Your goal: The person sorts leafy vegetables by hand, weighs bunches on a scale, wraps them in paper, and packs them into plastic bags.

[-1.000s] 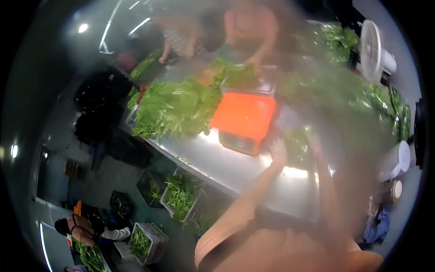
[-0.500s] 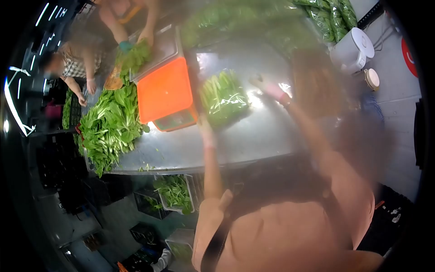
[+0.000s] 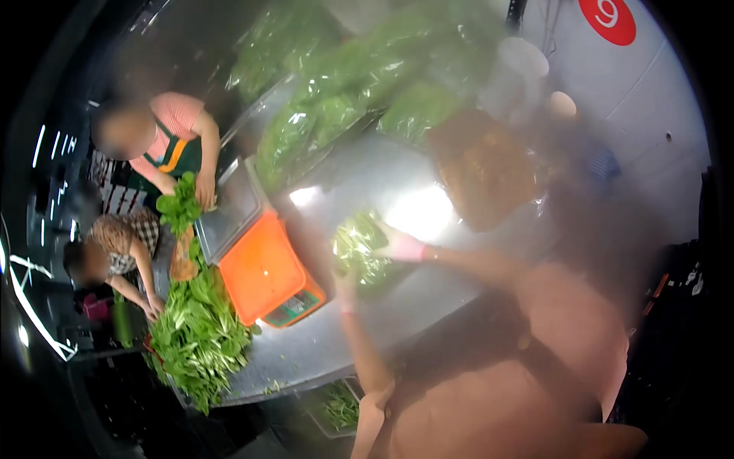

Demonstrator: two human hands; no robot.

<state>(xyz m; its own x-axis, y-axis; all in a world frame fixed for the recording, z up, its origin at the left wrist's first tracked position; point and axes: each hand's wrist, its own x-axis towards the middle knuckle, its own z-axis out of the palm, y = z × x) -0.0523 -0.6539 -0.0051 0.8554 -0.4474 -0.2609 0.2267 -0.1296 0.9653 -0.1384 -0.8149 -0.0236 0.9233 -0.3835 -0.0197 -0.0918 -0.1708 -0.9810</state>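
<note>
Bag of greens (image 3: 358, 246), clear and shiny, sits between the person's two hands over the near part of the metal table (image 3: 336, 348); whether it rests on the surface or is slightly raised is hard to tell. The right hand (image 3: 401, 243) lies against the bag's right side, fingers reaching toward its top, while the left hand (image 3: 346, 281) is at its lower left edge. Haze blurs both, so I cannot tell whether either one pinches the plastic or merely presses on it. Left of the bag stands an orange tub (image 3: 261, 269), with a heap of loose greens (image 3: 202, 336) beside it. More bagged greens (image 3: 336, 99) cover the far side of the table, and across from the person a co-worker holds a leafy bunch (image 3: 178, 205) near a clear bin (image 3: 233, 210).
</note>
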